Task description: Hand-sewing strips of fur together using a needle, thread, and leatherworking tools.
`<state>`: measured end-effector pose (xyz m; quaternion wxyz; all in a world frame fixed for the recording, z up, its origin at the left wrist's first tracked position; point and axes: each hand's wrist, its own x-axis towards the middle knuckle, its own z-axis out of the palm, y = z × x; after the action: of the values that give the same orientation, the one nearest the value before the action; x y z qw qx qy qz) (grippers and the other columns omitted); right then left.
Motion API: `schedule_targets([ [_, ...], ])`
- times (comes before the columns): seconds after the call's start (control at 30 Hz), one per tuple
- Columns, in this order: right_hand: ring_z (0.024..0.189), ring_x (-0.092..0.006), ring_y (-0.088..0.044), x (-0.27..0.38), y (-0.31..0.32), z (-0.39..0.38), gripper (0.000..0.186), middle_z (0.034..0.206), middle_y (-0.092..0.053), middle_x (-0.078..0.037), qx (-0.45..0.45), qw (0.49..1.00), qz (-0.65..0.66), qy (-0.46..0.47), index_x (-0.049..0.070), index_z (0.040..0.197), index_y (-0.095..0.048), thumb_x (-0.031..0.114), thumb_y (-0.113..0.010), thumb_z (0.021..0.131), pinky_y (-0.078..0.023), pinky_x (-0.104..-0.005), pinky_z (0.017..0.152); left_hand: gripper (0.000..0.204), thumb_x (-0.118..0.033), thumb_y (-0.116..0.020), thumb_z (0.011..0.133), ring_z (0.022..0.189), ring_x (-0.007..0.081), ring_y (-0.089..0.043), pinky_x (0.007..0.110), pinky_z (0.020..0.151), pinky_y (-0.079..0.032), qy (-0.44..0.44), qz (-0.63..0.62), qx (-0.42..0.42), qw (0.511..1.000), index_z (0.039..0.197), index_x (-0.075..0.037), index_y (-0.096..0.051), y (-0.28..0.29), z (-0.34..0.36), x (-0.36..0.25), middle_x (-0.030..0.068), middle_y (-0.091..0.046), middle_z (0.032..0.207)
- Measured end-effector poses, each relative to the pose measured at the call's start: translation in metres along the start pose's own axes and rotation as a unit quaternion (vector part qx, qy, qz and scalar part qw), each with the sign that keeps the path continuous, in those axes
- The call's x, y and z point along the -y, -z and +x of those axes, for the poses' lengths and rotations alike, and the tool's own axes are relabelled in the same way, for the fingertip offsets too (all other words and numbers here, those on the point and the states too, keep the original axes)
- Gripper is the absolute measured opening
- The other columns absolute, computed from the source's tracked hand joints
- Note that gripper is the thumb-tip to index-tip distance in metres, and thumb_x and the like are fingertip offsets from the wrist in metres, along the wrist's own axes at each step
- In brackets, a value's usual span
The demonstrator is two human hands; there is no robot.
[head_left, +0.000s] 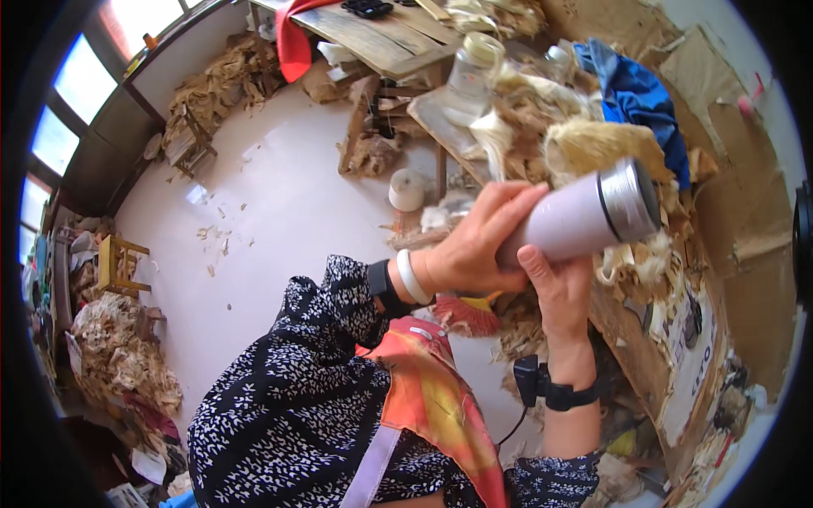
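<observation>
in the head view, a lilac flask (569, 218) is held tilted near the middle, its silver end (623, 201) pointed to the right. its other end is wrapped by the left hand (484, 233), which is clamped on it with the fingers laid along the far side; a white bangle (410, 278) is worn at that wrist. the near side of the flask is pressed by the thumb of the right hand (559, 296), which is likewise clamped on it, though its other fingers are mostly hidden; a black strap (572, 395) is worn at that wrist. beyond the flask, a pale fibre bundle (597, 148) is seen, with a blue cloth (635, 97) lying to its far right and a clear jug (471, 72) standing to its far left. a white spool (407, 190) is set on the floor (279, 186), left of the jug and nearer, and a red broom head (468, 317) is partly covered by the hands.
</observation>
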<state>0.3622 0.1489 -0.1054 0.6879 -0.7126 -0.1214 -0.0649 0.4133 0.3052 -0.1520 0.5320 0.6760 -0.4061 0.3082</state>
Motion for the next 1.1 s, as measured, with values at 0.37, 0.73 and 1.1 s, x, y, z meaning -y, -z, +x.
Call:
schedule_targets([
  [0.37,0.109,-0.0210,-0.066,-0.026,-0.120,0.091,0.065,0.119,-0.067,-0.011,0.034,0.997,-0.064,0.041,-0.001,0.131,-0.057,0.026,-0.088,0.081,-0.051,-0.0360,0.096,0.094,-0.019,-0.087,0.068,0.116,0.0427,-0.054,0.046,0.100,-0.047,0.078,0.068,0.010,0.995,0.147,0.000,-0.038,0.125,0.003,0.067,0.0237,-0.052,0.130],
  [0.73,0.109,-0.0260,-0.064,-0.091,-0.224,0.245,0.057,0.118,-0.062,-0.015,-0.072,0.971,-0.220,0.052,0.001,0.132,-0.055,0.029,-0.079,0.089,-0.053,-0.0367,0.087,0.081,-0.020,-0.092,0.065,0.099,0.0287,-0.066,0.041,0.086,-0.054,0.206,0.056,0.063,0.975,0.129,-0.003,-0.046,0.305,0.082,0.293,0.0159,-0.063,0.112],
  [1.1,0.118,-0.0210,-0.055,-0.141,-0.149,0.223,0.073,0.135,-0.053,-0.010,-0.441,0.853,-0.280,-0.014,0.002,0.144,-0.040,0.013,-0.082,0.086,-0.042,-0.0350,0.106,0.075,-0.025,-0.091,0.067,0.097,0.0253,-0.068,0.039,0.083,-0.056,0.211,-0.028,0.063,0.975,0.121,0.001,-0.046,0.303,0.158,0.484,0.0167,-0.066,0.108],
])
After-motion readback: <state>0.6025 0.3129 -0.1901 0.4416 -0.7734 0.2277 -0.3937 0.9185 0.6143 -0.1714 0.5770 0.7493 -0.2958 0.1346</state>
